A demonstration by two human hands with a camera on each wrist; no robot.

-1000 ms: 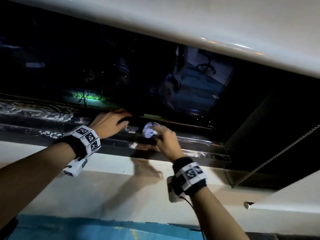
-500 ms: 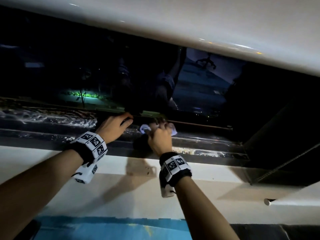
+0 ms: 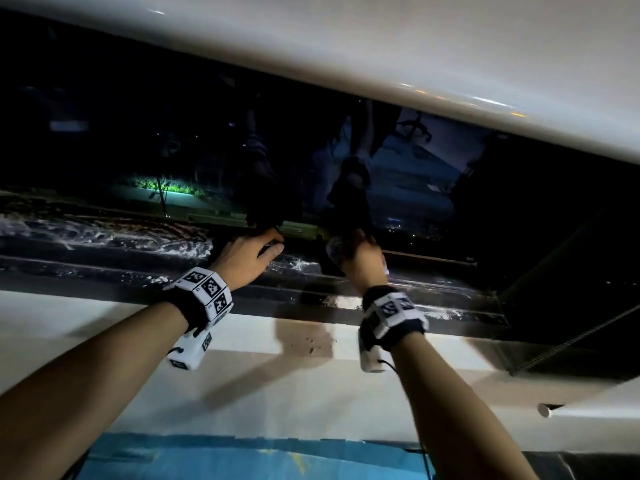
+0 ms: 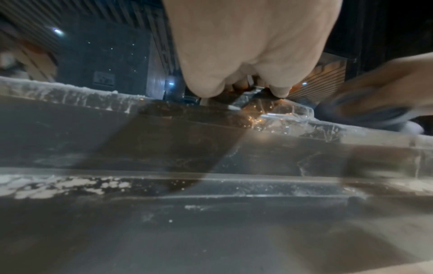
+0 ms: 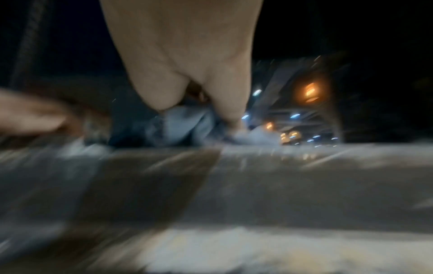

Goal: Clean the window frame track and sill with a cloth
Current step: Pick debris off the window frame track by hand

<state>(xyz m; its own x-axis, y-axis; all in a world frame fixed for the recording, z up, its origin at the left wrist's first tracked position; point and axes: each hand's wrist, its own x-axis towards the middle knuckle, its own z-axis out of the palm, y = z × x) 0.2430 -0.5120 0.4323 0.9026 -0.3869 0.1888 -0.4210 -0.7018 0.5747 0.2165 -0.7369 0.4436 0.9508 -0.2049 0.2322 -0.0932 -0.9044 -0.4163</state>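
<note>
Okay, near edge first: blue covering (image 3: 242,459) at the bottom of the head view, then the pale sill (image 3: 86,327) running across, with a brown speckled smudge (image 3: 308,341) just below the right wrist. Not wiped yet, by the look of it.

Next out, the dark track (image 3: 104,271): several parallel rails, heavy white residue (image 3: 104,233) on the stretch left of both hands, flaky patches on a nearer rail in the left wrist view. Looks somewhat cleaner to the right of the hands, streaks there too.

Left hand (image 3: 247,258) planted on the track, fingers curled over a far rail, thumb out toward the right. Holds nothing loose; reads as a brace. Right hand (image 3: 363,263) just beside it, not touching, closed round a bunched pale-blue cloth (image 3: 334,249), wad pressed into the far channel against the bottom of the glass (image 3: 173,150). Right wrist view heavily motion-blurred, so judged mid-stroke.

Step in hand: scrubbing the track's far channel, mid-span. Well short of done, with the left stretch and sill both dirty.

Next move calls for firm downward pressure, cloth edge pushed into the rail corners, stroke carried toward the caked left section, which means shifting the bracing hand clear. Probably also a refold to a clean face; underside of cloth hidden, so can't tell how loaded.
</note>
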